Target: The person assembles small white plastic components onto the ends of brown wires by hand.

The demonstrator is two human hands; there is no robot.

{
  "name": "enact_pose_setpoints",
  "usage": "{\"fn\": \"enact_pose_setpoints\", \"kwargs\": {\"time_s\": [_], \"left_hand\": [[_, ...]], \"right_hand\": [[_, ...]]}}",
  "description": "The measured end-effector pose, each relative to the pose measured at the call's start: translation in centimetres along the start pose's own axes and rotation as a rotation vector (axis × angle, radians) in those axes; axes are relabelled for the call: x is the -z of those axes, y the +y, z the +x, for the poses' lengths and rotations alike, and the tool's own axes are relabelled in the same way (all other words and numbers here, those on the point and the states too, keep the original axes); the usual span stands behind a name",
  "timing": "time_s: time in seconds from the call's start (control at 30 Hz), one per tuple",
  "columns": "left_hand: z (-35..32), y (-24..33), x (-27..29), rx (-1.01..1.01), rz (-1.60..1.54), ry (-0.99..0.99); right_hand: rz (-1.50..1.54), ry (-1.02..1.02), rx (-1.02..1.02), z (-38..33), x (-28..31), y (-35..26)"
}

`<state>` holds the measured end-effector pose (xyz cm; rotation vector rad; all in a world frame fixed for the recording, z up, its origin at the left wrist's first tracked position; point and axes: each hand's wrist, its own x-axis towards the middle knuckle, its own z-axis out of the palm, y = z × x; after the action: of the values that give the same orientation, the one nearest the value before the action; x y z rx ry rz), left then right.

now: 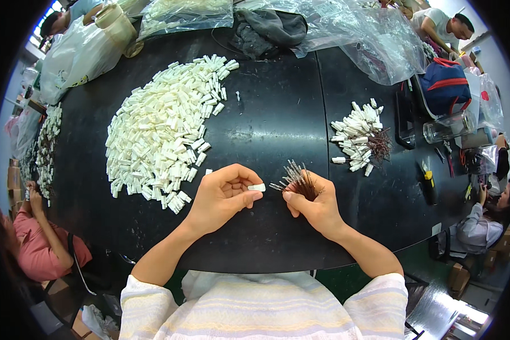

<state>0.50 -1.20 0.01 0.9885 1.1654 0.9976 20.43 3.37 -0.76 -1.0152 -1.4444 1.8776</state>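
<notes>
Between thumb and forefinger, my left hand (224,195) pinches one small white connector housing (256,187). Close by on the right, my right hand (314,204) grips a bundle of thin brown wires (296,180), whose metallic-looking ends fan out toward the housing. The housing and the wire ends are apart. A large heap of loose white housings (158,130) lies beyond my left hand. Past my right hand is a smaller pile of white housings with brown wires attached (360,136).
Clear plastic bags (368,39) and a dark cloth (269,31) line the black table's (266,124) far side. At right are a blue and red bag (445,85), a clear jar (450,126) and a yellow-black cutter (428,181). Other people sit around the table.
</notes>
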Motion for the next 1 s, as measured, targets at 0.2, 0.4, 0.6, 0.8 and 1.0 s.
{"fn": "enact_pose_setpoints", "kwargs": {"time_s": [0.2, 0.4, 0.6, 0.8, 1.0], "left_hand": [[0.0, -0.3, -0.2, -0.024, -0.049, 0.011], [-0.1, -0.5, -0.4, -0.018, -0.040, -0.013], [-0.1, -1.2, -0.7, -0.005, 0.003, -0.021], [-0.3, -2.0, -1.5, -0.028, 0.129, -0.027], [-0.1, 1.4, 0.0, -0.239, 0.522, 0.044]], "right_hand": [[-0.041, 0.005, 0.025, 0.1, -0.1, 0.7], [-0.127, 0.027, 0.040, 0.0, -0.3, 0.5], [-0.004, 0.045, 0.073, 0.2, -0.1, 0.7], [-0.099, -0.014, 0.074, 0.0, -0.3, 0.8], [-0.127, -0.009, 0.069, -0.2, 0.1, 0.8]]}}
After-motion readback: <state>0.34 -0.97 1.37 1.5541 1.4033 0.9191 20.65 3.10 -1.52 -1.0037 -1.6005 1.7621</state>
